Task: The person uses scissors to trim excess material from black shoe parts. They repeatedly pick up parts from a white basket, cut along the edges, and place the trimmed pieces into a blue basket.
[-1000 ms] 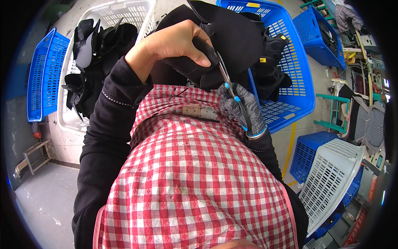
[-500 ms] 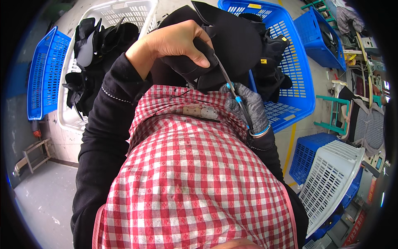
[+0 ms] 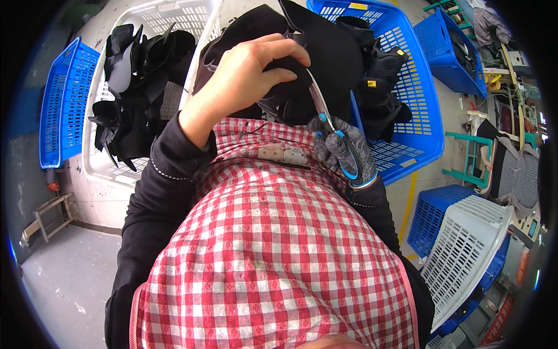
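**A bare left hand (image 3: 250, 72) and long steel scissors with blue-trimmed handles (image 3: 319, 99) close together over a broad, matte black fabric piece (image 3: 337, 52)**

The left hand's thumb and forefinger are parted, with dark material showing between their tips; whether they lightly grip any of it cannot be told, and the other fingers are mostly hidden. The right hand (image 3: 346, 148), gloved in grey knit, is wrapped around the scissors' handles. The blades slant up and to the left, looking nearly closed, and their points come close to the bare forefinger.

The black fabric piece lies beneath and beyond the left hand, just past the upper edge of a red-and-white checked cloth apron (image 3: 261, 232).

Careful work here would seem to call for bare fingertips set back from the points, the edge drawn taut, and short snips with the blade tips only. Black against black makes the edge hard to judge, so tilting it toward the light should help.

Farther out, a white slotted plastic basket (image 3: 180, 16) on the left holds black shaped pieces (image 3: 163, 49); a blue slotted plastic basket (image 3: 429, 104) on the right holds more, some with yellow tags (image 3: 372, 84).
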A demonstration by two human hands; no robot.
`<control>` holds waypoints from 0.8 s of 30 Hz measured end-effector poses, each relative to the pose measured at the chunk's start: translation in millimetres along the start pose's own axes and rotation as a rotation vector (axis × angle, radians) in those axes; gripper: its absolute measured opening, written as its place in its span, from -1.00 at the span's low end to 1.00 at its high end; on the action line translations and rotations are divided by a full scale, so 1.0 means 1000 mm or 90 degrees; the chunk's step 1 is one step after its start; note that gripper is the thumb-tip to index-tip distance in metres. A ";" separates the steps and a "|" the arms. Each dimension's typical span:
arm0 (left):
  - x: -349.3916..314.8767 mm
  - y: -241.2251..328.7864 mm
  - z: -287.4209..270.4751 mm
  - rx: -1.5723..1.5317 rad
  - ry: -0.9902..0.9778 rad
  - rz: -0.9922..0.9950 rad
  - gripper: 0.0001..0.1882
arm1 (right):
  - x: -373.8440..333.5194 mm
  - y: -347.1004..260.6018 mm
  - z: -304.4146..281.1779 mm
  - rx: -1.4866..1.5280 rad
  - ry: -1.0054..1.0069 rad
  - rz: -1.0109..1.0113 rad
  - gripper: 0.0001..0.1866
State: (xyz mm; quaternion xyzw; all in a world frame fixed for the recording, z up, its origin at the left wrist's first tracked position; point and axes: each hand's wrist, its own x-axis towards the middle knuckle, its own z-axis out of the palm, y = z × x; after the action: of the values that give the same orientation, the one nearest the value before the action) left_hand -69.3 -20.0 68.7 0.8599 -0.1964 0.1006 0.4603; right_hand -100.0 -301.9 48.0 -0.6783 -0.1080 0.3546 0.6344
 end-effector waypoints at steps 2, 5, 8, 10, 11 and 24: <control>0.003 -0.010 -0.001 -0.098 -0.026 -0.022 -0.73 | 0.001 -0.002 0.002 0.004 -0.007 0.000 -0.36; 0.006 -0.020 -0.004 -0.142 -0.047 0.023 -0.75 | 0.003 0.001 0.004 -0.010 -0.012 -0.014 -0.21; 0.007 -0.023 -0.005 -0.171 -0.062 0.020 -0.78 | 0.006 0.009 0.001 0.024 -0.017 -0.034 -0.21; 0.008 -0.022 -0.006 -0.191 -0.068 0.002 -0.80 | 0.011 0.016 -0.002 0.089 -0.010 -0.037 -0.26; 0.008 -0.022 -0.006 -0.203 -0.070 -0.010 -0.82 | 0.014 0.018 -0.003 0.125 -0.001 -0.023 -0.30; 0.010 -0.022 -0.009 -0.220 -0.074 -0.034 -0.84 | 0.016 0.004 -0.013 -0.223 0.089 -0.117 -0.68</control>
State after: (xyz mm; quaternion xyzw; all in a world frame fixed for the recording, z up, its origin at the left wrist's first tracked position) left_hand -50.8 -4.1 61.1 0.7774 -0.2142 0.0035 0.5914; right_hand -82.0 -302.9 37.9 -0.7883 -0.1851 0.2235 0.5425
